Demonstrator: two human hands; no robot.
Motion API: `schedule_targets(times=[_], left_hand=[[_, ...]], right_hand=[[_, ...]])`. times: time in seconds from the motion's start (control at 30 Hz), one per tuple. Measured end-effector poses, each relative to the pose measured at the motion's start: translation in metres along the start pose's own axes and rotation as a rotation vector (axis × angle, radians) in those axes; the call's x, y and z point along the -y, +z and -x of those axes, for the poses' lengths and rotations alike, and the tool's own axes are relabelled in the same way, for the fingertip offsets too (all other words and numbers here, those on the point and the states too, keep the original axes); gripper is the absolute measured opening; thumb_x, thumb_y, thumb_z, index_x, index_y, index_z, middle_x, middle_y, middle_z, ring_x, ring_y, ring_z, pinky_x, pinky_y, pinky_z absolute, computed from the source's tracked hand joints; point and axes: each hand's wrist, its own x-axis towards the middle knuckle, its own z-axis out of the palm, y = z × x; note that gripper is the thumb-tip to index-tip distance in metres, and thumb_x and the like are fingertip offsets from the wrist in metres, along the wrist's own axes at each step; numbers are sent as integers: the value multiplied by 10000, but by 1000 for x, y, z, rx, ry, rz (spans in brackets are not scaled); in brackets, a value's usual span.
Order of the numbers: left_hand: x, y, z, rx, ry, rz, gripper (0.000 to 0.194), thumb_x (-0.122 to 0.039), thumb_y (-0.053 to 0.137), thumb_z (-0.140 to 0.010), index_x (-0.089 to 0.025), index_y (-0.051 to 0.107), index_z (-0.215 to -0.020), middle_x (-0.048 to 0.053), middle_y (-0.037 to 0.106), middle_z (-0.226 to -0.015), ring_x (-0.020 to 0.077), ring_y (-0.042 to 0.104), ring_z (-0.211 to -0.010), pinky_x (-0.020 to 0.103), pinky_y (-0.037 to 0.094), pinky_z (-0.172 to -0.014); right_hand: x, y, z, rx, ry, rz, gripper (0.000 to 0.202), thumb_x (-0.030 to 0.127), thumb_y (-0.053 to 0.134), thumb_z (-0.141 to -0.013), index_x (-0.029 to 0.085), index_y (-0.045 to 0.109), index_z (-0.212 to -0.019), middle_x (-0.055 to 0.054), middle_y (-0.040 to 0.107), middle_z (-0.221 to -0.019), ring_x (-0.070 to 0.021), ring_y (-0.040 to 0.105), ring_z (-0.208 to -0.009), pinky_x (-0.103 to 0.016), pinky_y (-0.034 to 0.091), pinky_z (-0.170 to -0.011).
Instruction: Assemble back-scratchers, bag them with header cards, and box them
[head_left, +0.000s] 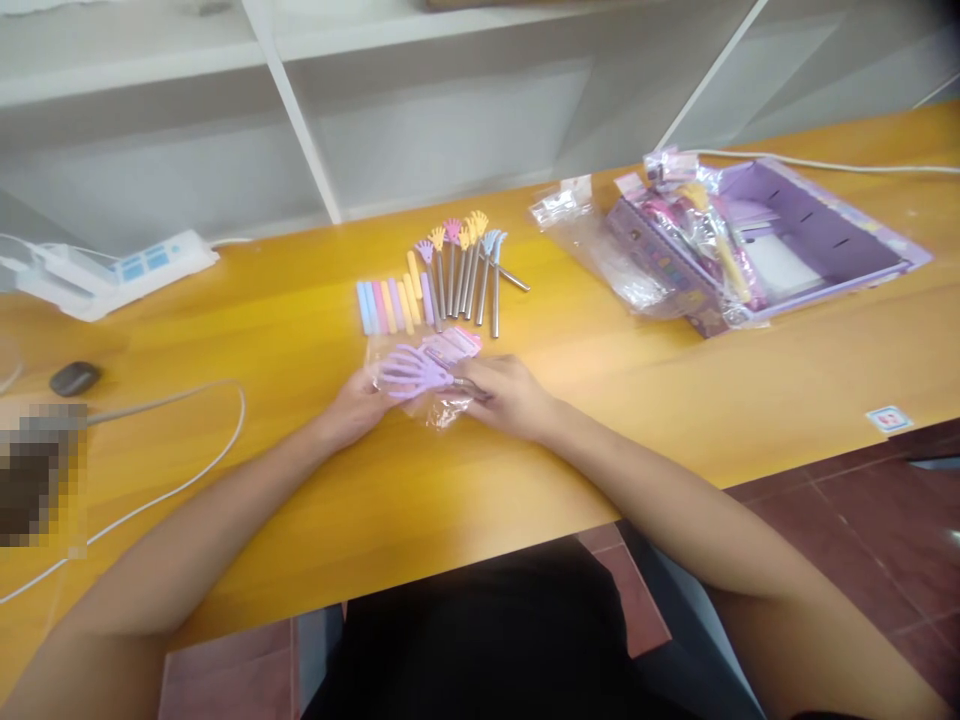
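A purple hand-shaped scratcher head (412, 371) with a metal rod lies between my hands, over a clear plastic bag (444, 412) with a pink printed label (454, 344). My right hand (514, 397) is closed round the rod. At the bag's left side, my left hand (358, 408) has its fingers closed on the plastic, partly hidden under it. Just beyond are several metal rods with coloured hand-shaped heads (465, 262), fanned out side by side. Left of them lies a row of pastel tubes (390, 306).
A purple box (817, 240) holding bagged scratchers (709, 235) stands at the back right, with clear bags (626, 265) beside it. On the left are a white power strip (150, 270), a black object (75, 378) and a white cable (217, 462).
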Motion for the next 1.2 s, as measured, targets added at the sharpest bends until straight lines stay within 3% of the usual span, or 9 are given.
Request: schedule_targets(times=[0.1, 0.2, 0.3, 0.4, 0.5, 0.6, 0.8, 0.93, 1.2], left_hand=[[-11, 4, 5, 259, -67, -13, 746, -295, 1105, -487, -229, 803, -1166, 132, 803, -1161, 355, 782, -1145, 467, 637, -996], [-19, 5, 7, 350, 8, -20, 867, -252, 1086, -552, -342, 715, -1330, 120, 741, -1388, 293, 793, -1093, 414, 640, -925], [-16, -1, 2, 370, 119, -65, 665, -223, 1029, -677, -369, 722, -1248, 74, 700, -1476, 208, 779, -998, 327, 610, -816], [-8, -7, -5, 356, 297, -164, 232, -272, 961, -802, -236, 760, -913, 55, 773, -1249, 178, 747, -988, 319, 589, -884], [-5, -9, -7, 303, 417, -265, 253, -316, 978, -785, -228, 775, -907, 37, 780, -1014, 186, 737, -949, 349, 579, -955], [-6, -6, -2, 212, 421, -405, 327, -379, 992, -758, -223, 808, -979, 62, 802, -1001, 213, 748, -932, 376, 587, -963], [-3, -6, -2, -91, 414, -332, 325, -490, 936, -816, -203, 789, -850, 39, 809, -848, 186, 757, -797, 333, 614, -823], [-3, -4, -9, -195, 387, -126, 404, -497, 1000, -725, -185, 762, -822, 33, 803, -832, 180, 767, -797, 320, 629, -782], [-9, -3, -10, -239, 336, -31, 448, -499, 1031, -670, -162, 769, -807, 18, 767, -779, 152, 744, -747, 293, 635, -731]], right_hand=[[4, -4, -2, -9, 49, -151, 364, 491, 621, -1105, 179, 740, -960, 17, 534, -667, -114, 474, -613, -252, 372, -646], [8, -8, -5, -16, 200, -335, 414, 561, 658, -1069, 173, 753, -962, 41, 457, -632, -104, 402, -586, -245, 358, -624], [10, -9, -8, -39, 368, -493, 469, 623, 703, -1016, 162, 721, -928, 40, 480, -637, -98, 389, -578, -240, 336, -587], [6, -7, -11, -59, 468, -563, 543, 696, 722, -967, 161, 678, -882, 12, 537, -698, -105, 414, -619, -243, 348, -597], [4, -5, -12, -58, 556, -582, 611, 760, 715, -933, 170, 612, -812, 9, 508, -706, -106, 382, -630, -249, 326, -595], [7, -3, -14, 41, 617, -610, 589, 734, 714, -948, 176, 587, -809, 27, 461, -682, -105, 379, -620, -251, 335, -603], [2, -2, -11, 15, 521, -626, 665, 816, 511, -1025, 173, 676, -1005, -38, 615, -862, -146, 537, -753, -275, 458, -728], [-8, -22, -6, 0, 423, -310, 689, 723, 328, -1131, 162, 692, -965, -30, 585, -758, -144, 527, -683, -281, 406, -702], [-9, -50, -12, 201, 313, 158, 600, 572, 370, -1156, 170, 558, -752, -28, 551, -664, -126, 465, -604, -308, 258, -648]])
